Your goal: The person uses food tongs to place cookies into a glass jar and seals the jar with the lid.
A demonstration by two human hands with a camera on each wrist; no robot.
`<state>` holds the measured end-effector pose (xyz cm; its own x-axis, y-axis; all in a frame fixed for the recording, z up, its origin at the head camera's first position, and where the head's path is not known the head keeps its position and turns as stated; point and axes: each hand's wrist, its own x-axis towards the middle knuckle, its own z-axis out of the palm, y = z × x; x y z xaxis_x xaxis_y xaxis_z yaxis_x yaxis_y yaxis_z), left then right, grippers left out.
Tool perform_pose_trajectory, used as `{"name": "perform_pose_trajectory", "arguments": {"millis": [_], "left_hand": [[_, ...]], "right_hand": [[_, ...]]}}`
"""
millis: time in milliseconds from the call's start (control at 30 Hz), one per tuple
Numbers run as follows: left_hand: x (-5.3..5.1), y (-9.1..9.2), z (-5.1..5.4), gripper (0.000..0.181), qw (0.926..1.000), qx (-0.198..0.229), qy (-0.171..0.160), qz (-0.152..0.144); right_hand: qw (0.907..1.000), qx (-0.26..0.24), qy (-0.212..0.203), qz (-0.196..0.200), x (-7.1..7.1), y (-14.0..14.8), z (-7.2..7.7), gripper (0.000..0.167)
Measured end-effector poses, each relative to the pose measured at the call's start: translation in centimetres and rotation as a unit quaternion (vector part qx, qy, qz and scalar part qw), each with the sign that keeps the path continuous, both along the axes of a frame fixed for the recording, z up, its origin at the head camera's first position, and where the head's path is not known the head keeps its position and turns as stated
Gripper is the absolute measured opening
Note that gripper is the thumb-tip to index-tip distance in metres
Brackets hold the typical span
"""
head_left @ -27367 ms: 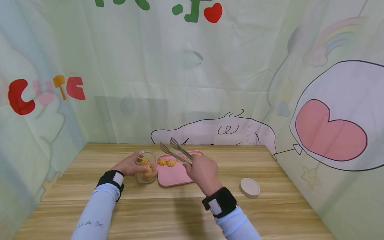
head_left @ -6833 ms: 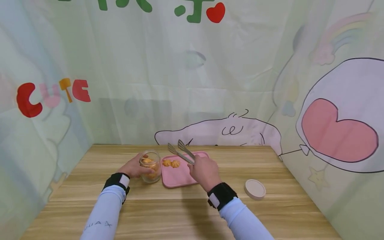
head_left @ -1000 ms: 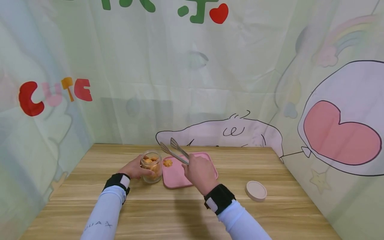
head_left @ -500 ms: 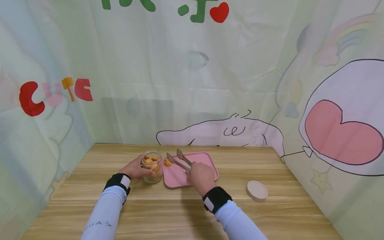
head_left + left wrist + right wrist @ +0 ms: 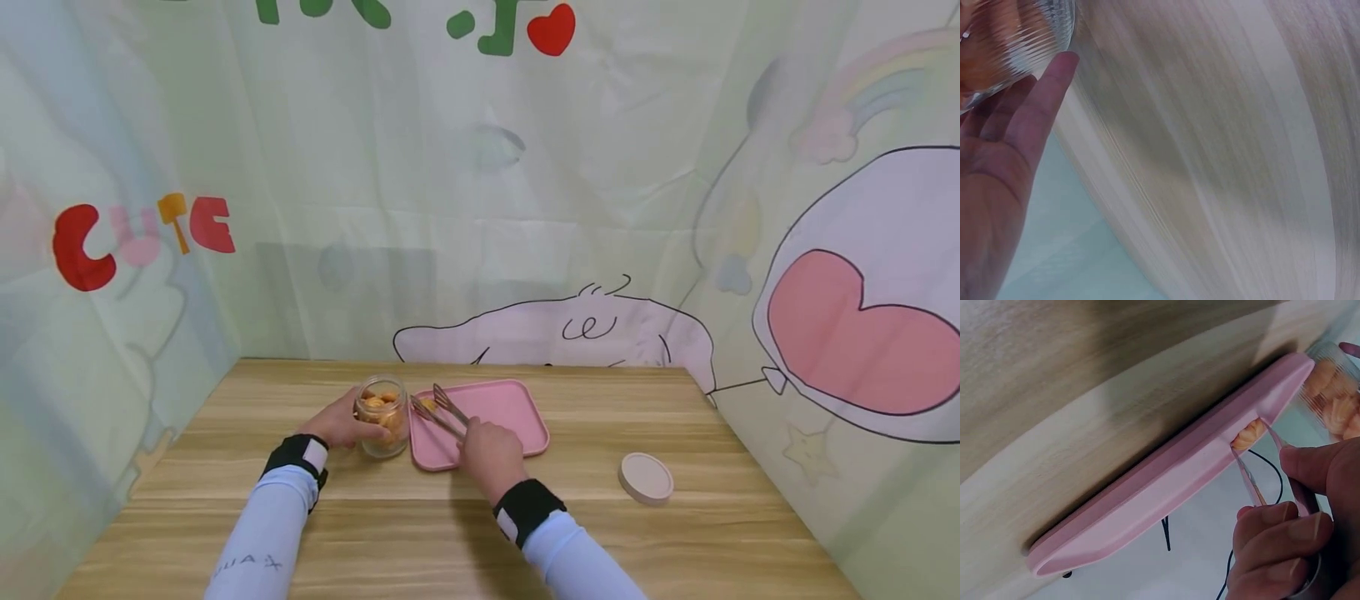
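My left hand holds a clear ribbed glass jar upright on the table, its mouth uncovered and several golden piped cookies inside. To the right of the jar lies a pink rectangular tray. With my right hand I grip metal tongs, their tips down at the tray's far left corner. One cookie sits on the tray there, between the two tong tips in the right wrist view. Part of that cookie is hidden by the tongs in the head view.
A round pale lid lies on the wooden table to the right of the tray. Printed cloth stands as walls behind the table and at both sides.
Several cookies lay on the tray at first; now I see one, and the jar looks fuller. Over the last second my right hand has lowered the tongs around that cookie. The left hand stays put.
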<state>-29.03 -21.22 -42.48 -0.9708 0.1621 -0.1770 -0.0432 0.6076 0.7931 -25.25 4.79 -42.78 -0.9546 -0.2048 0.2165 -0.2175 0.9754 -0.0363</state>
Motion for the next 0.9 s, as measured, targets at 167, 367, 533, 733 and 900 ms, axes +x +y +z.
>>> {"name": "perform_pose_trajectory", "arguments": {"millis": [167,367,533,733,900], "left_hand": [[-0.2,0.0,-0.1,0.092,1.0000,0.002,0.003,-0.004],[-0.5,0.0,-0.4,0.095,1.0000,-0.009,0.003,0.000],[-0.5,0.0,-0.6,0.094,0.9999,-0.007,0.007,0.000],[-0.3,0.1,-0.5,0.092,1.0000,-0.006,0.006,0.001],[-0.5,0.0,-0.5,0.096,1.0000,-0.006,0.001,0.002]], "right_hand": [[0.9993,-0.010,0.034,0.007,0.2,0.1,-0.6,0.034],[0.9989,-0.013,0.044,0.008,0.5,0.2,-0.8,0.034],[0.9985,-0.017,0.051,0.008,0.7,0.2,-1.2,0.033],[0.9988,-0.028,0.040,0.002,0.7,0.4,-1.5,0.032],[0.9990,-0.032,0.029,-0.003,0.7,0.4,-1.5,0.032]]}}
